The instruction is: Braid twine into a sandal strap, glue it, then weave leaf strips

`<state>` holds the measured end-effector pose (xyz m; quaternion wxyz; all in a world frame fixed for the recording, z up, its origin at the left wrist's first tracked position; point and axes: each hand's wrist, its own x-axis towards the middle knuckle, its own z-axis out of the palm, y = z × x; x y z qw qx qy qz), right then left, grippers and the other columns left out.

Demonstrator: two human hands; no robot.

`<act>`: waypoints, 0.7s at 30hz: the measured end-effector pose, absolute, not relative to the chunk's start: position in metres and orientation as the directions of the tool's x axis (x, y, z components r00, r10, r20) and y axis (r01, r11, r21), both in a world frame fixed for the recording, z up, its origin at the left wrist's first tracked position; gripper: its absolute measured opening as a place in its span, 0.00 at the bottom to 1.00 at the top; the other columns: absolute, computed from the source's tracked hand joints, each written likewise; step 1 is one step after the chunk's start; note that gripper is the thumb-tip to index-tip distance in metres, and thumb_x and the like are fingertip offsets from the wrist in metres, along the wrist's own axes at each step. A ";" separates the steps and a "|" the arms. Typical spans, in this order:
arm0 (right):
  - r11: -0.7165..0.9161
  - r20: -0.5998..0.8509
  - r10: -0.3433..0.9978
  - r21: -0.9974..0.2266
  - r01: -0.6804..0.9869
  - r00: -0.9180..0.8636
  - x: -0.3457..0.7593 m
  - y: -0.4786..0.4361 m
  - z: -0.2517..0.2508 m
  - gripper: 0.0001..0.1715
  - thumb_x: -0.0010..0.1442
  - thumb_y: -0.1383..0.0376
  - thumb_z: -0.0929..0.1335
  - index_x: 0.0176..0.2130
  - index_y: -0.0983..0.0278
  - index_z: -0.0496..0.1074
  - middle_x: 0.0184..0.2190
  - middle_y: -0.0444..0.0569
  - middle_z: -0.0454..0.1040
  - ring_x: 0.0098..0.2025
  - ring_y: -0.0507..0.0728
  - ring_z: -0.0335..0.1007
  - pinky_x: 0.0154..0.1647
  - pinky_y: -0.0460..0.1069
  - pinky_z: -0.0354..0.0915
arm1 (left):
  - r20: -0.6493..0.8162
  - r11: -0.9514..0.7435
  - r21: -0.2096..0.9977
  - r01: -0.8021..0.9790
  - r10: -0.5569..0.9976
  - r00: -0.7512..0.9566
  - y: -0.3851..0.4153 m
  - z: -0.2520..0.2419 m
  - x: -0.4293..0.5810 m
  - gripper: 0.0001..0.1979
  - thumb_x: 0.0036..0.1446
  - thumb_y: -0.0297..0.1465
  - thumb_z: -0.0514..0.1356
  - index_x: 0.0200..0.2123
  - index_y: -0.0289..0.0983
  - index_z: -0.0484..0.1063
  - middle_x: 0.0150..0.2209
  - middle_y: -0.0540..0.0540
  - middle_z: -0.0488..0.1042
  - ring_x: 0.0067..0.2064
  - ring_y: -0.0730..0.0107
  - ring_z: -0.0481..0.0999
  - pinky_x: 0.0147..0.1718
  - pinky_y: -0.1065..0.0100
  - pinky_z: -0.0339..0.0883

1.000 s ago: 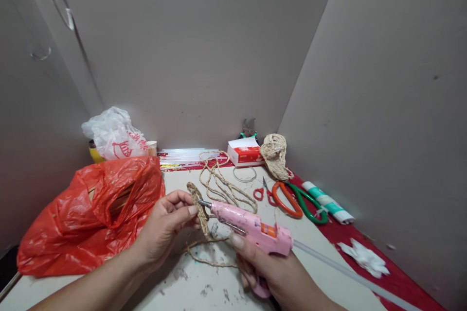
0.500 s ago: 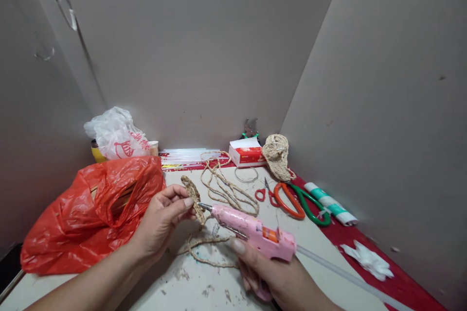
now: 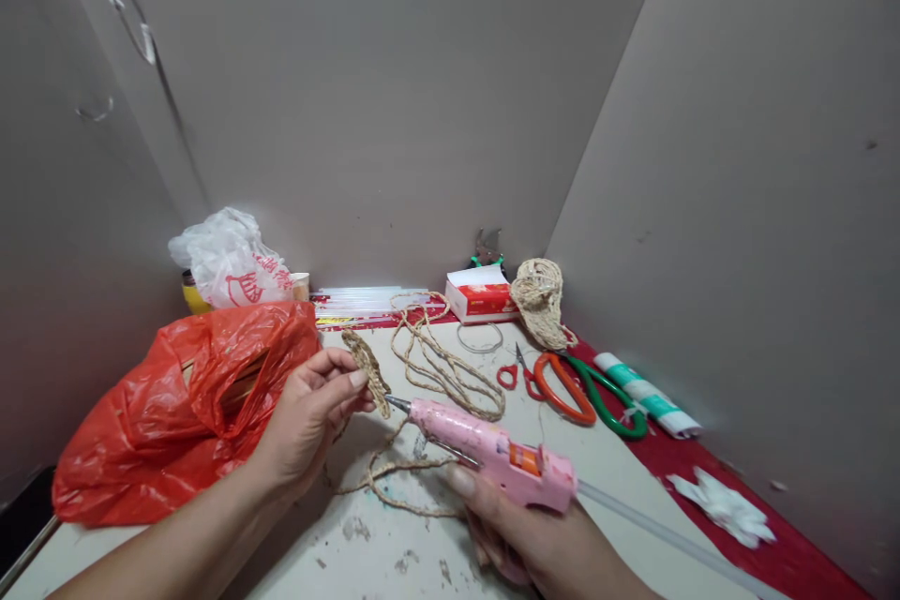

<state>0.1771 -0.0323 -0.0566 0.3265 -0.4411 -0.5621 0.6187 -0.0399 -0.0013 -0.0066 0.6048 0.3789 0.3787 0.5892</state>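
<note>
My left hand (image 3: 320,408) pinches a small coiled piece of straw rope (image 3: 366,370) between thumb and fingers, holding it above the table. My right hand (image 3: 520,520) is wrapped around the handle of a pink glue gun (image 3: 485,441). The gun's metal nozzle points left, close to the lower edge of the coil; I cannot tell whether they touch. A long clear glue stick (image 3: 653,525) runs out of the gun's back end. Loose straw rope (image 3: 450,370) lies in loops behind the gun, and more of it trails on the table under my hands.
An orange-red plastic bag (image 3: 175,422) sits at left, with a white plastic bag (image 3: 229,253) behind. Along the back are glue sticks (image 3: 372,302), a red tissue box (image 3: 482,302) and a rope bundle (image 3: 540,300). Scissors (image 3: 517,375) and orange-and-green-handled shears (image 3: 566,391) lie right.
The coil has tilted in my left hand, its lower end turning slightly up. The nozzle now sits a little lower along its edge. The whole view has shifted slightly.
</note>
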 end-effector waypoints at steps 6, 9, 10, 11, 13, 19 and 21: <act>0.083 -0.019 0.889 -0.976 0.202 -0.458 0.174 -0.032 -0.033 0.19 0.57 0.51 0.67 0.39 0.61 0.78 0.22 0.48 0.73 0.32 0.59 0.71 0.29 0.49 0.66 | 0.006 -0.037 0.903 -0.428 0.997 -0.074 0.002 0.005 -0.047 0.10 0.45 0.26 0.68 0.29 0.35 0.69 0.27 0.52 0.72 0.27 0.77 0.72 0.32 0.73 0.69; 0.367 0.094 0.781 -0.869 0.331 -0.617 0.169 -0.031 -0.035 0.16 0.59 0.53 0.65 0.35 0.59 0.77 0.25 0.48 0.74 0.30 0.57 0.71 0.28 0.47 0.64 | 0.050 -0.093 0.905 -0.415 0.992 -0.112 0.005 0.010 -0.056 0.09 0.46 0.26 0.67 0.30 0.35 0.69 0.27 0.52 0.73 0.28 0.77 0.73 0.34 0.73 0.69; 0.449 0.092 0.735 -0.809 0.379 -0.672 0.168 -0.030 -0.041 0.16 0.60 0.54 0.64 0.32 0.60 0.76 0.24 0.47 0.73 0.27 0.55 0.69 0.26 0.47 0.62 | 0.060 -0.105 0.906 -0.410 0.991 -0.120 0.006 0.011 -0.058 0.09 0.47 0.26 0.67 0.30 0.35 0.70 0.27 0.52 0.73 0.29 0.77 0.73 0.34 0.74 0.69; 0.526 0.083 0.688 -0.742 0.416 -0.721 0.166 -0.029 -0.048 0.16 0.60 0.56 0.64 0.29 0.60 0.75 0.23 0.46 0.72 0.24 0.54 0.67 0.24 0.47 0.59 | 0.065 -0.109 0.908 -0.405 0.990 -0.122 0.006 0.012 -0.060 0.09 0.47 0.26 0.67 0.30 0.35 0.70 0.27 0.52 0.73 0.29 0.77 0.73 0.33 0.74 0.69; 0.668 0.080 0.610 -0.586 0.458 -0.788 0.161 -0.026 -0.063 0.13 0.58 0.58 0.66 0.26 0.62 0.72 0.22 0.46 0.72 0.22 0.53 0.63 0.22 0.47 0.53 | 0.057 -0.096 0.915 -0.393 0.992 -0.109 0.007 0.014 -0.061 0.09 0.46 0.27 0.68 0.29 0.35 0.70 0.27 0.51 0.73 0.28 0.77 0.73 0.32 0.74 0.69; 0.825 0.059 0.520 -0.292 0.483 -0.852 0.161 -0.023 -0.063 0.12 0.53 0.57 0.71 0.30 0.63 0.70 0.28 0.46 0.74 0.27 0.54 0.66 0.24 0.47 0.50 | -0.045 0.054 0.943 -0.328 0.998 0.035 -0.004 0.016 -0.051 0.09 0.45 0.28 0.68 0.28 0.34 0.70 0.25 0.50 0.72 0.26 0.77 0.71 0.30 0.73 0.68; 0.772 0.043 0.561 -0.386 0.504 -0.826 0.167 -0.026 -0.044 0.08 0.54 0.59 0.71 0.32 0.62 0.71 0.30 0.45 0.74 0.30 0.54 0.68 0.28 0.46 0.55 | -0.071 0.093 0.952 -0.293 0.994 0.084 -0.009 0.016 -0.048 0.09 0.45 0.28 0.68 0.28 0.33 0.71 0.24 0.50 0.71 0.25 0.77 0.70 0.29 0.73 0.67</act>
